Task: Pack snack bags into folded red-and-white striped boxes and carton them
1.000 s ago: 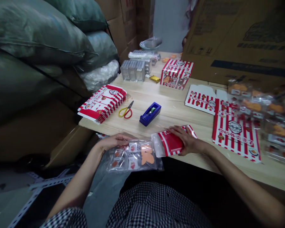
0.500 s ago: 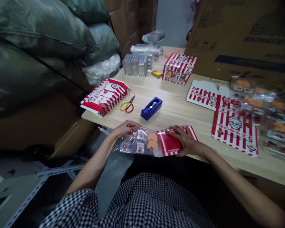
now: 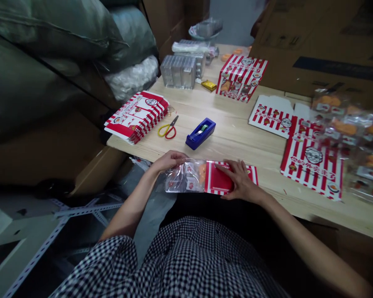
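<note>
At the table's front edge lies a clear plastic bag (image 3: pixel 178 183) with orange pieces and small printed packets inside. My left hand (image 3: pixel 170 160) pinches the bag's upper left edge. A flattened red-and-white striped carton (image 3: pixel 216 180) overlaps the right end of the bag; whether the bag sits inside or under it I cannot tell. My right hand (image 3: pixel 240 180) grips this carton from above, its fingers over the top face and the thumb by the lower edge. Beyond the hands are a blue tape dispenser (image 3: pixel 200 133) and scissors (image 3: pixel 168 128) with yellow and red handles.
Stacked folded cartons (image 3: pixel 136 114) lie at the left. Clear plastic boxes (image 3: pixel 178 72), a yellow packet (image 3: pixel 209 85) and an assembled striped box (image 3: pixel 241 78) stand farther back. Flat cartons (image 3: pixel 312 165) and filled bags (image 3: pixel 366 165) are at the right, before a large cardboard box (image 3: pixel 323 41).
The carton and bag have closed together, so the carton now hides part of the orange pieces. My left hand has shifted slightly right with the bag. The camera view has tilted a little.
</note>
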The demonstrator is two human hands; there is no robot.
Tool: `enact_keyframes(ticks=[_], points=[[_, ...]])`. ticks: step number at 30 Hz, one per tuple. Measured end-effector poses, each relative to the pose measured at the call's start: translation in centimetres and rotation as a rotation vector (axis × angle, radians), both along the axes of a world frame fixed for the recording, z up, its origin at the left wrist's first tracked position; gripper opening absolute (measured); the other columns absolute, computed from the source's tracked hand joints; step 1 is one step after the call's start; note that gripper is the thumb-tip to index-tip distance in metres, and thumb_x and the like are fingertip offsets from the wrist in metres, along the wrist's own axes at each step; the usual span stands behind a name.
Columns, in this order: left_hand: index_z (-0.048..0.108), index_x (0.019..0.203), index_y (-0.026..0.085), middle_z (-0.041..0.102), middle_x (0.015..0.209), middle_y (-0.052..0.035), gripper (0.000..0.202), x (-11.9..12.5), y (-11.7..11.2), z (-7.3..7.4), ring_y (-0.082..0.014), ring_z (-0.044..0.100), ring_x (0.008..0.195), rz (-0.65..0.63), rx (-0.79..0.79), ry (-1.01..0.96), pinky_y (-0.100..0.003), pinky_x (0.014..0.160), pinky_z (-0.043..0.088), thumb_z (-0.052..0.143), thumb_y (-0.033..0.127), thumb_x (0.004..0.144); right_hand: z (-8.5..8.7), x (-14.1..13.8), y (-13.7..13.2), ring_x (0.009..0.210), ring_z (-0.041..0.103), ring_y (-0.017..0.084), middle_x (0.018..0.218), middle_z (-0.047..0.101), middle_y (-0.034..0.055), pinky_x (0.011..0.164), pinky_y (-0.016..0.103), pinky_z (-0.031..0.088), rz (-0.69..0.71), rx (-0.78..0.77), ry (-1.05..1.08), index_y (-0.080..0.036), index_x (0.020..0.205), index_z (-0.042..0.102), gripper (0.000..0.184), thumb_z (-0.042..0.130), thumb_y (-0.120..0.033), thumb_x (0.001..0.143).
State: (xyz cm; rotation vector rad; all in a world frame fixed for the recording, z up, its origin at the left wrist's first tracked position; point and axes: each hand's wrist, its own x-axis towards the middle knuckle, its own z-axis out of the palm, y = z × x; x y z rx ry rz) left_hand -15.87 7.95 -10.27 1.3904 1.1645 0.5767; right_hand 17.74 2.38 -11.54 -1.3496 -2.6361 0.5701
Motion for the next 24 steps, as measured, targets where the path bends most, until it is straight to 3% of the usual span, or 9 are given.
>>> enact_keyframes(ticks=[3,6,8,10,12,14,17,20,24], points=[[0.077,0.093,0.012,0.066,0.064,-0.0027,0.034,1.4,0.3,-0.2,-0.0094,0.048,0.048,-0.141,-0.03,0.018,-0.022,0.049,0.035,0.073,0.043,0.081,-0.4,0.1,-0.2,0.149,0.021,0.045,0.158,0.03,0.0145,0.121,0.065,-0.001,0.059,0.0,-0.001,-0.033,0.159,0.03,0.112,0.082,-0.059,0.063],[0.074,0.088,0.011,0.062,0.059,-0.0007,0.033,2.9,0.7,-0.4,-0.0108,0.049,0.048,-0.104,0.017,0.032,-0.024,0.05,0.038,0.076,0.042,0.078,-0.9,-0.1,-0.3,0.149,0.021,0.045,0.158,0.029,0.016,0.121,0.065,-0.001,0.058,0.025,0.006,-0.03,0.158,0.031,0.112,0.082,-0.06,0.062],[0.07,0.103,0.011,0.065,0.068,-0.0012,0.039,3.1,0.5,-0.3,-0.0128,0.056,0.056,-0.016,0.089,0.039,-0.024,0.056,0.043,0.074,0.042,0.08,-0.9,-0.2,-0.5,0.149,0.022,0.045,0.157,0.03,0.0169,0.12,0.066,-0.001,0.031,0.039,0.017,-0.029,0.158,0.032,0.112,0.081,-0.06,0.062],[0.063,0.12,0.013,0.07,0.089,-0.0053,0.049,2.5,-0.4,0.1,-0.0155,0.063,0.074,0.15,0.201,0.059,-0.026,0.068,0.049,0.072,0.043,0.083,-0.8,-0.3,-0.8,0.148,0.024,0.044,0.156,0.031,0.0172,0.12,0.066,0.0,-0.015,0.051,0.038,-0.029,0.158,0.033,0.109,0.081,-0.058,0.064],[0.06,0.127,0.015,0.069,0.11,-0.0097,0.053,1.4,-1.9,0.5,-0.0183,0.065,0.09,0.322,0.302,0.093,-0.029,0.078,0.051,0.07,0.045,0.085,-0.6,-0.5,-1.2,0.146,0.028,0.043,0.154,0.032,0.0163,0.12,0.067,0.001,-0.083,0.071,0.068,-0.031,0.158,0.031,0.107,0.08,-0.055,0.066],[0.062,0.128,0.016,0.07,0.116,-0.011,0.052,0.7,-3.7,1.0,-0.0211,0.067,0.094,0.406,0.346,0.111,-0.032,0.082,0.053,0.069,0.045,0.086,-0.3,-1.0,-1.7,0.145,0.029,0.043,0.152,0.032,0.0151,0.12,0.068,0.002,-0.151,0.103,0.111,-0.034,0.158,0.028,0.107,0.081,-0.053,0.067],[0.06,0.137,0.017,0.074,0.113,-0.0107,0.054,1.1,-6.2,2.6,-0.0229,0.069,0.091,0.43,0.362,0.084,-0.034,0.082,0.055,0.065,0.044,0.09,0.3,-2.2,-2.6,0.144,0.028,0.044,0.152,0.027,0.0133,0.119,0.071,0.002,-0.222,0.176,0.188,-0.04,0.159,0.019,0.111,0.082,-0.052,0.068],[0.058,0.142,0.019,0.074,0.118,-0.0106,0.051,3.5,-7.8,5.2,-0.0235,0.07,0.093,0.423,0.422,0.022,-0.035,0.084,0.056,0.056,0.042,0.097,1.2,-3.8,-3.5,0.143,0.027,0.045,0.15,0.024,0.0114,0.119,0.072,0.002,-0.271,0.261,0.264,-0.044,0.159,0.013,0.116,0.083,-0.051,0.066],[0.062,0.137,0.027,0.068,0.129,-0.008,0.039,7.3,-8.9,8.0,-0.0259,0.059,0.121,0.266,0.7,0.135,-0.042,0.105,0.047,0.051,0.033,0.1,2.6,-5.3,-4.0,0.142,0.027,0.045,0.15,0.02,0.0103,0.12,0.07,0.004,-0.366,0.397,0.349,-0.046,0.158,0.005,0.122,0.084,-0.046,0.066]])
